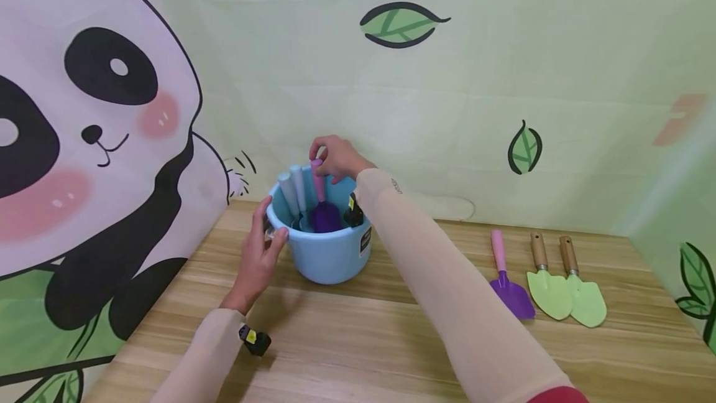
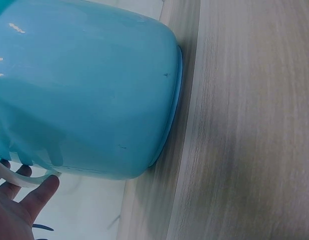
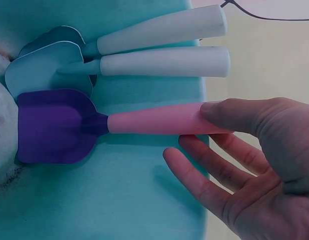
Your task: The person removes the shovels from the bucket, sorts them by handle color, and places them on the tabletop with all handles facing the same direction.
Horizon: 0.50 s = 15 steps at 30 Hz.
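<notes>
A light blue bucket (image 1: 330, 257) stands on the wooden table. My left hand (image 1: 258, 260) holds it at its left side, thumb at the rim; in the left wrist view the fingers (image 2: 42, 196) are by its white handle (image 2: 24, 181). Inside, a purple hand trowel (image 3: 59, 127) with a pink grip stands blade down. My right hand (image 1: 340, 157) pinches the top of that grip between thumb and fingers, other fingers spread in the right wrist view. Beside it in the bucket lean two blue trowels (image 3: 49, 67) with pale handles.
To the right on the table lie another purple trowel (image 1: 511, 294) with a pink handle and two light green trowels (image 1: 550, 296) (image 1: 588, 300) with wooden handles. A printed backdrop (image 1: 436, 98) with a panda stands behind and at the left.
</notes>
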### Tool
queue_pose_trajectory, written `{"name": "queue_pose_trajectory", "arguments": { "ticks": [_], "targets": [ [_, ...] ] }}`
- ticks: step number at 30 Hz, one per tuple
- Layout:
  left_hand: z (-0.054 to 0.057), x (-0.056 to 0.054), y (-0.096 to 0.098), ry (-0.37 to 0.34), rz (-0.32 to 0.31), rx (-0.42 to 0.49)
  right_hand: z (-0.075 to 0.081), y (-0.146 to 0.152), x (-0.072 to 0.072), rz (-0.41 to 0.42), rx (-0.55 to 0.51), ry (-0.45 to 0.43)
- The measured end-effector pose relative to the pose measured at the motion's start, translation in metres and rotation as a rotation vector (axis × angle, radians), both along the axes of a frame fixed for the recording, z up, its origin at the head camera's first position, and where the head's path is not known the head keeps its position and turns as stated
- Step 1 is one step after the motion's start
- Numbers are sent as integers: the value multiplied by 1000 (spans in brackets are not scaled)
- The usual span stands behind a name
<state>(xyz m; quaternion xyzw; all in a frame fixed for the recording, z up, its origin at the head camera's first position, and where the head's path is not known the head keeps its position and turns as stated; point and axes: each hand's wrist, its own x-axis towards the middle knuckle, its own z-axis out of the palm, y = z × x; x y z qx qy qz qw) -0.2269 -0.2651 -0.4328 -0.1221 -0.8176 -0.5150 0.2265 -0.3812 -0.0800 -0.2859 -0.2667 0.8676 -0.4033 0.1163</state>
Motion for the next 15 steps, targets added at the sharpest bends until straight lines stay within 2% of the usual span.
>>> {"name": "queue_pose_trajectory", "arguments": {
  "ticks": [6, 15],
  "targets": [
    [1, 0, 0, 12, 4, -8, 0, -1, -2, -9, 27, -10],
    [1, -1, 0, 14, 4, -11, 0, 2, 1, 16, -10, 14]
  ]
}}
